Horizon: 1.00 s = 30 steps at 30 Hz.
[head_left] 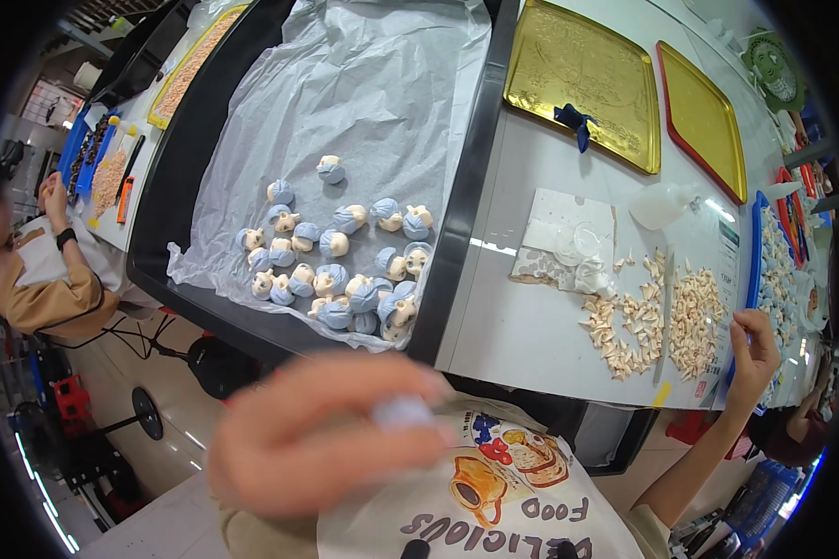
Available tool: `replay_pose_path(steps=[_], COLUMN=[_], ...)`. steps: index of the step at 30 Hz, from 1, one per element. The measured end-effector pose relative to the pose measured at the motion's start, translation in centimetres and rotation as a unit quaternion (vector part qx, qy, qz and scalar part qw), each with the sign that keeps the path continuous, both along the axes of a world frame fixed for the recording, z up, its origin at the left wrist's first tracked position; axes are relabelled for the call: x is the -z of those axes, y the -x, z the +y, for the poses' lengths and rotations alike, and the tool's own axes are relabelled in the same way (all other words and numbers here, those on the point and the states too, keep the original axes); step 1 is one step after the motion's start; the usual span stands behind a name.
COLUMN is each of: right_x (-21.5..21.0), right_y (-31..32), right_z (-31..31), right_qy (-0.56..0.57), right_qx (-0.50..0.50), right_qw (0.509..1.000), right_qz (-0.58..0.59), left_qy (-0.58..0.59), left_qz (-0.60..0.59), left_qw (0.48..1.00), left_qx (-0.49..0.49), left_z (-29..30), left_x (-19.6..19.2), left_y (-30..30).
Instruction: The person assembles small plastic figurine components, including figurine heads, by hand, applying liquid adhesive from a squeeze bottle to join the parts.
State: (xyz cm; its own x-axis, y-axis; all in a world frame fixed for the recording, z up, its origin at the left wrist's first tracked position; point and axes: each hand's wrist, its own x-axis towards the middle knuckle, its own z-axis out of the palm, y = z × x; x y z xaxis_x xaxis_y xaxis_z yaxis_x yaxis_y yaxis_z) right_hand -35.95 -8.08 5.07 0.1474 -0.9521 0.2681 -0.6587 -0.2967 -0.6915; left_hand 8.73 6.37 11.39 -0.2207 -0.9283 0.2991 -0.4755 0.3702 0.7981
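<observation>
My left hand (322, 433) is raised close to the camera and blurred, its fingertips pinched on a small pale blue-white piece (401, 410). My right hand (753, 349) reaches to the table's front edge on the right, beside the piles of small cream pieces (657, 317); nothing shows in it. Several small blue-and-cream figures (340, 270) lie on white paper (364, 102) in a large black tray (461, 214) ahead of my left hand.
Two gold trays (583, 79) (704, 116) lie at the back right, one with a blue scrap (573, 119) on it. A white tile (569, 238) holds clear bits. A blue tray (774, 270) of pieces is far right. Another person (42, 265) sits at left.
</observation>
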Motion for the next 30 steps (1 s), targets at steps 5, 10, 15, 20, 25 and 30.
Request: replay_pose_path(steps=[5, 10, 15, 20, 25, 30], right_x=[-0.5, -1.5, -2.3, -2.3, -1.5, -2.3], right_y=[-1.6, -6.0, -11.8, -15.5, -19.3, -21.6], right_z=[-0.7, -0.7, -2.2, -3.7, -5.4, -6.0], right_qy=[-0.027, -0.012, -0.023, 0.033, 0.019, 0.049], right_qx=[-0.007, -0.024, -0.129, -0.202, -0.309, -0.298], right_qw=[0.998, 0.998, 0.990, 0.978, 0.949, 0.943], right_qz=[-0.052, -0.062, -0.047, 0.029, 0.059, 0.141], left_qy=[-0.160, -0.173, -0.242, -0.147, -0.211, -0.160], left_qz=[0.258, 0.343, 0.437, 0.385, 0.410, 0.357], left_qw=[0.923, 0.895, 0.858, 0.903, 0.885, 0.915], left_qx=[0.237, 0.225, 0.117, 0.119, 0.067, 0.101], left_z=[-0.3, -3.1, -5.0, -6.6, -6.4, -7.2], left_x=[3.7, 8.2, 9.8, 11.8, 11.4, 10.7], left_y=[5.4, 7.9, 8.8, 8.9, 9.0, 8.4])
